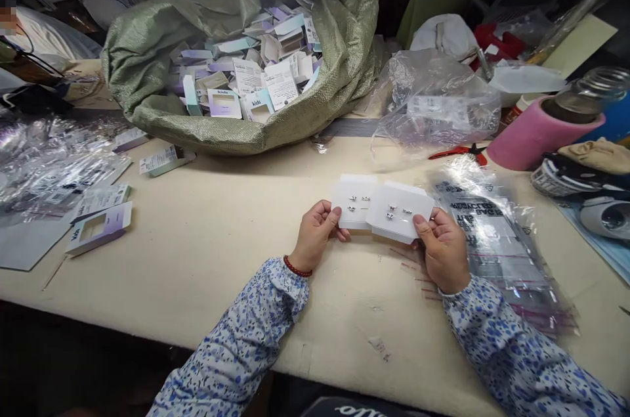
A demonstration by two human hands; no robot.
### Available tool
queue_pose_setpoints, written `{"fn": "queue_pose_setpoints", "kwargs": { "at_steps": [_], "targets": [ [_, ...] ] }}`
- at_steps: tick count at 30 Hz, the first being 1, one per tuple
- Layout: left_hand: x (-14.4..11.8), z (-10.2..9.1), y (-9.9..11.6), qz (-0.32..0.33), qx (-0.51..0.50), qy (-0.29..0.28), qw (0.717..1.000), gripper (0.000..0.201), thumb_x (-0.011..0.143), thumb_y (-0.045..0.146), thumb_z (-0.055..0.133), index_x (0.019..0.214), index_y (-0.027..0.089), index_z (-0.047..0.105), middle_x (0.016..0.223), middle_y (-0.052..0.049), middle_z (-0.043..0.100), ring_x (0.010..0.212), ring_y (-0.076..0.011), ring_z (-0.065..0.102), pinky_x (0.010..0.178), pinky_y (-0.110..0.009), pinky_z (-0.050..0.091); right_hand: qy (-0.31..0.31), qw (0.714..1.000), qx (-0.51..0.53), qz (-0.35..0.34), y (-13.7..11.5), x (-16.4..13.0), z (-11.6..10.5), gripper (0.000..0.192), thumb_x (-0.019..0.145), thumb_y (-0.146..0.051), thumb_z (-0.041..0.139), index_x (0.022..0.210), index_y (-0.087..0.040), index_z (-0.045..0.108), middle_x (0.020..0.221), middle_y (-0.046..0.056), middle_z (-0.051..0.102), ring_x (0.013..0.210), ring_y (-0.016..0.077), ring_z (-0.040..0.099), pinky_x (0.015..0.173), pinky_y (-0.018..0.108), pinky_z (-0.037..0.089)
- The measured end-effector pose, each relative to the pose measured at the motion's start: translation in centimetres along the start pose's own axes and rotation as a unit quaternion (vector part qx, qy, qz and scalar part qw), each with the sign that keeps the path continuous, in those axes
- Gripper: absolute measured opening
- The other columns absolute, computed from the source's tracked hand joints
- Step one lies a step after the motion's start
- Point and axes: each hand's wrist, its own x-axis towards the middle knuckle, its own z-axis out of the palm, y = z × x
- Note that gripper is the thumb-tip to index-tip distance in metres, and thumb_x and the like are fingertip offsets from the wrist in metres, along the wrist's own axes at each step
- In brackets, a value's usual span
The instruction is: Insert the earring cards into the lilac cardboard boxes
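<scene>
Your left grip [319, 231] pinches left white card [358, 217] at eight o'clock, right grip [445, 247] right white card [401, 197] at four, overlapping above tabletop [221, 226]. Probably light, stiff; hold edges, sparing shiny pieces [390, 215]. Plastic bags [492, 233] at four o'clock, sack [207, 134] at eleven.

A head-worn camera is facing forward and down over a table [197, 272], left hand [315, 236] and right hand [445, 251] nearby.

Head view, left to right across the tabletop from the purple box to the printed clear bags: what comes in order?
Purple box → left hand → left card → right card → right hand → clear bags.
</scene>
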Motion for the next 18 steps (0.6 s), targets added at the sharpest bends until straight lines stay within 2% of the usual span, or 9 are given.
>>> {"fn": "queue_pose_setpoints", "kwargs": {
  "at_steps": [9, 18],
  "targets": [
    [-0.14, 0.01, 0.14, 0.000, 0.003, -0.001, 1.000, 0.048, 0.076, 0.057, 0.078, 0.081, 0.019, 0.050, 0.064, 0.005, 0.058, 0.051, -0.0097, 0.065, 0.048, -0.018, 0.053, -0.004, 1.000, -0.008, 0.004, -0.42, -0.15, 0.08, 0.040, 0.082, -0.053, 0.072, 0.103, -0.020, 0.065, 0.074, 0.002, 0.068, 0.056, 0.0143, 0.060, 0.039, 0.021, 0.046],
    [-0.09, -0.11, -0.03, 0.006, -0.007, -0.009, 1.000, 0.045, 0.076, 0.055, 0.079, 0.081, 0.019, 0.052, 0.065, 0.005, 0.060, 0.051, -0.0095, 0.065, 0.048, -0.018, 0.053, -0.005, 1.000, 0.004, 0.005, -0.17, -0.13, 0.04, 0.038, 0.082, -0.051, 0.073, 0.103, -0.020, 0.065, 0.074, 0.001, 0.067, 0.055, 0.0133, 0.059, 0.039, 0.021, 0.046]
  ]
}}
